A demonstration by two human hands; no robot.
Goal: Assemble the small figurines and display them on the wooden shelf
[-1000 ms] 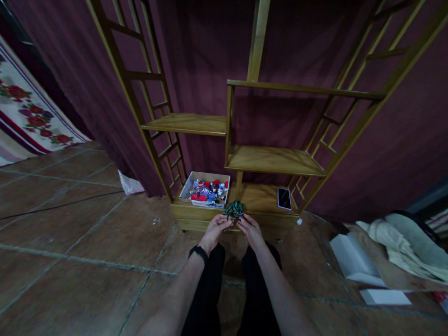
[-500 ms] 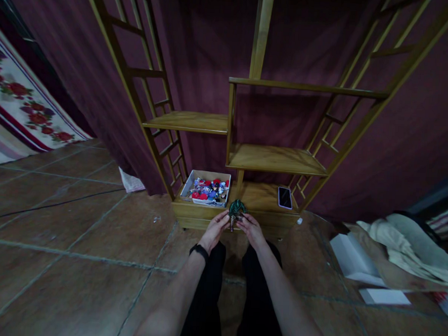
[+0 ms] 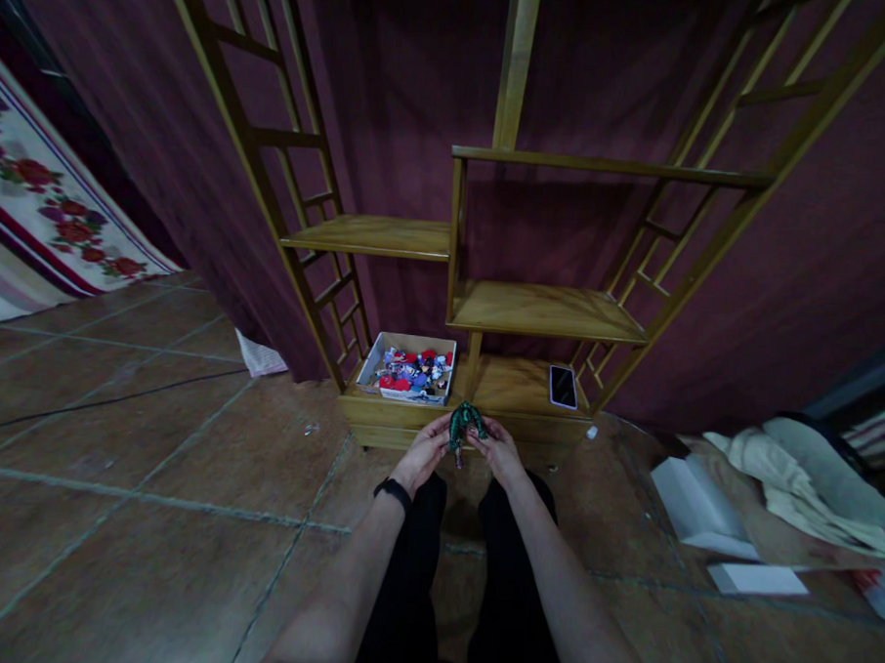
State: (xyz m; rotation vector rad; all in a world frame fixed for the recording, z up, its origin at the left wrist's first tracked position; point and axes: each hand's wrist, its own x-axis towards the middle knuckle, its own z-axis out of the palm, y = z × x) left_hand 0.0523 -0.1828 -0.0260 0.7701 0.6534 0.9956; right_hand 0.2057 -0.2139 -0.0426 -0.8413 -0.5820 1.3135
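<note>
A small dark green figurine (image 3: 466, 420) with pinkish-brown parts at its lower end is held between my two hands, in front of the low shelf. My left hand (image 3: 426, 451) grips its left side with closed fingers. On the other side, my right hand (image 3: 500, 452) pinches it too. The figurine's exact kind is too small to make out. Just beyond my left hand, an open cardboard box (image 3: 368, 369) stands on the bottom shelf, filled with several small red, blue and white figures (image 3: 411, 371).
A wooden display rack (image 3: 388, 237) stands against a purple curtain (image 3: 415, 106). A dark-screened tablet or phone (image 3: 563, 387) lies on its bottom shelf at right. White boxes (image 3: 706, 509) and a pale cloth (image 3: 788, 474) lie on the right. A black cable (image 3: 117, 398) crosses the tiled floor.
The green figurine has been turned slightly between my hands and shows more of its green side. Both hands stay in nearly the same place.
</note>
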